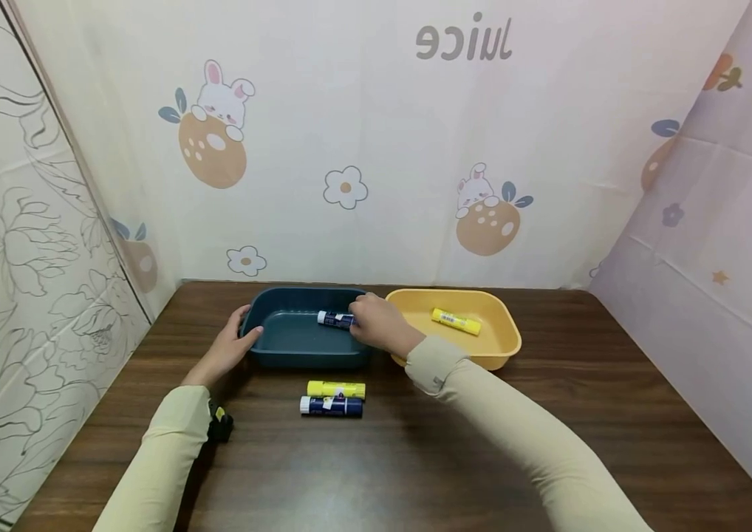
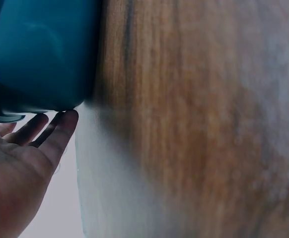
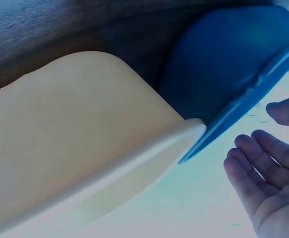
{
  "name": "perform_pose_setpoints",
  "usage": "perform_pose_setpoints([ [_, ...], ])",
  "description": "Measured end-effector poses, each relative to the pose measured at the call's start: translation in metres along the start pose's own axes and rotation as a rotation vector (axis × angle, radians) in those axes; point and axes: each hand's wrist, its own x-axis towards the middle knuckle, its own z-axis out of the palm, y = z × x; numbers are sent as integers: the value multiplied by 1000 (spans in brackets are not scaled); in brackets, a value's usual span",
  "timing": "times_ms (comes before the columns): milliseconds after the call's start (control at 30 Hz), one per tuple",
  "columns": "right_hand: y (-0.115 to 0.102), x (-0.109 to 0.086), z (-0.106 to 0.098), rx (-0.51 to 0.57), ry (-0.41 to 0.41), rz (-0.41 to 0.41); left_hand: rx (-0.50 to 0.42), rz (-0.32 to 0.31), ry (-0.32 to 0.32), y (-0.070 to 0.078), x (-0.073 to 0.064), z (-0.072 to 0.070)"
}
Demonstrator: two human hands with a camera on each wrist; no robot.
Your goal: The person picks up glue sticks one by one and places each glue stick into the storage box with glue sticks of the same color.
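Observation:
At the left end of the dark blue tray [image 1: 309, 360], my left hand [image 1: 223, 351] holds the side, thumb at the rim and fingers [image 2: 60, 134] against the outer wall. Over the tray's right end is my right hand [image 1: 383, 325]. Its fingers [image 3: 268, 166] and thumb are spread apart in the right wrist view, with nothing between them. Close by the right hand lies a dark blue glue stick [image 1: 334, 319] with a white end, its right end hidden. A yellow glue stick [image 1: 336, 389] and another dark blue glue stick [image 1: 332, 406] lie side by side before the tray.
To the right stands a yellow tray [image 1: 512, 341], close beside the blue one, with a yellow glue stick [image 1: 456, 322] in it. Both are on a dark wooden table [image 1: 456, 458]. Behind hangs a printed curtain [image 1: 402, 111].

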Motion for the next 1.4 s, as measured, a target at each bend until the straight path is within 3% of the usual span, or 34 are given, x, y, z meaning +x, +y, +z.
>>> perform_pose_setpoints([
  [267, -7, -28, -13, 4, 25, -65, 9, 4, -4, -1, -1, -2],
  [733, -19, -65, 0, 81, 96, -190, 2, 1, -9, 3, -4, -1],
  [1033, -30, -75, 12, 131, 22, -276, -1, 10, -9, 3, -3, 0],
  [1400, -36, -80, 27, 111, -51, -296, -9, 9, -6, 4, -1, 0],
])
